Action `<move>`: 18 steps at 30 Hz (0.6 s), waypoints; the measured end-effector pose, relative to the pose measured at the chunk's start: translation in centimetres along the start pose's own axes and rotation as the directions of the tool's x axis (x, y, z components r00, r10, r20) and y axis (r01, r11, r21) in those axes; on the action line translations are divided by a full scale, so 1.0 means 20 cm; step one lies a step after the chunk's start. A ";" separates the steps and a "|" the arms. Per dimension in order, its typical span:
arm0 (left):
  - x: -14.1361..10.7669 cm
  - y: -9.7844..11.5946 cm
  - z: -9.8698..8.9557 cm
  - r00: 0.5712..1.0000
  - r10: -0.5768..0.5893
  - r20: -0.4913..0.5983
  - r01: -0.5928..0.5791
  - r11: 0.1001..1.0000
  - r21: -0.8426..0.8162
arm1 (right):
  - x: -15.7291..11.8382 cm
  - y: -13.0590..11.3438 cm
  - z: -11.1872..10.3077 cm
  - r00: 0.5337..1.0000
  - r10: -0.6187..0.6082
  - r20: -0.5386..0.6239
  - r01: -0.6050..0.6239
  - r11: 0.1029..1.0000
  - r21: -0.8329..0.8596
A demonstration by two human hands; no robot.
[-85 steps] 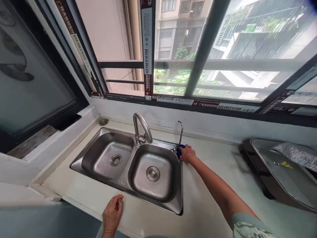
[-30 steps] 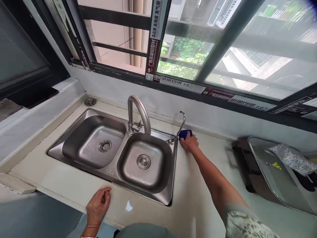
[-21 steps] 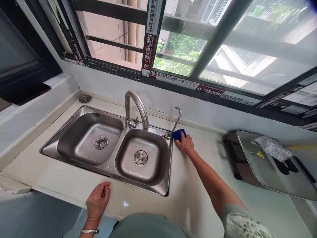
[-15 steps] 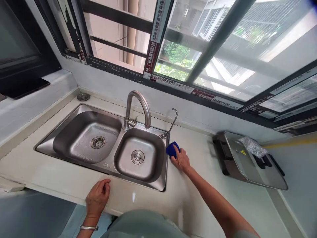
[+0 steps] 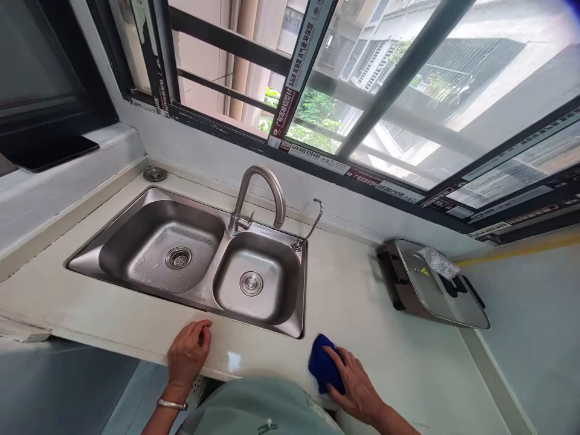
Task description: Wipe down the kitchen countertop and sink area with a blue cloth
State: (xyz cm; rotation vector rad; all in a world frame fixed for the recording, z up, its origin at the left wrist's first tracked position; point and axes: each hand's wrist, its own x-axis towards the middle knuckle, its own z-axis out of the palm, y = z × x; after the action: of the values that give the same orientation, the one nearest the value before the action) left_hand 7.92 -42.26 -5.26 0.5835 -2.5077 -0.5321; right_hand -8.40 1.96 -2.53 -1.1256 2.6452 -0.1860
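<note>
A blue cloth lies on the pale countertop near its front edge, right of the sink. My right hand grips its right side, pressing it to the surface. My left hand rests at the counter's front edge, below the sink, its fingers curled together with nothing visible in them. The double steel sink has water drops in its left basin. Behind the basins rises a curved faucet, with a thin small tap to its right.
At the back right stands a lidded appliance with a crumpled silvery piece on top. A round metal strainer sits in the back left corner. A dark flat object lies on the left ledge. Windows line the back.
My right hand has moved the blue cloth from beside the sink's right edge toward the counter's front. My left hand stays curled at the front edge, and the view has shifted slightly.
</note>
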 end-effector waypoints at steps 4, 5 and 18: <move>0.01 0.00 -0.01 1.000 0.013 0.002 -0.013 1.000 -0.010 | 0.03 -0.09 0.06 0.992 0.063 -0.113 -0.068 0.997 -0.032; 0.01 0.00 0.00 1.000 0.012 0.005 -0.012 1.000 -0.007 | 0.06 -0.11 0.08 0.985 0.072 -0.157 -0.080 0.996 -0.044; 0.01 0.02 -0.02 0.999 -0.034 0.017 0.034 0.999 0.000 | 0.82 -0.05 -0.04 0.885 0.358 -0.299 -0.422 0.887 -0.186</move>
State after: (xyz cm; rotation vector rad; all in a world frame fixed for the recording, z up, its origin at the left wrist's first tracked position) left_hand 7.90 -42.12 -4.71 0.6250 -2.5172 -0.5520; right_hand -18.94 -10.61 -4.60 -0.6278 3.1324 0.0868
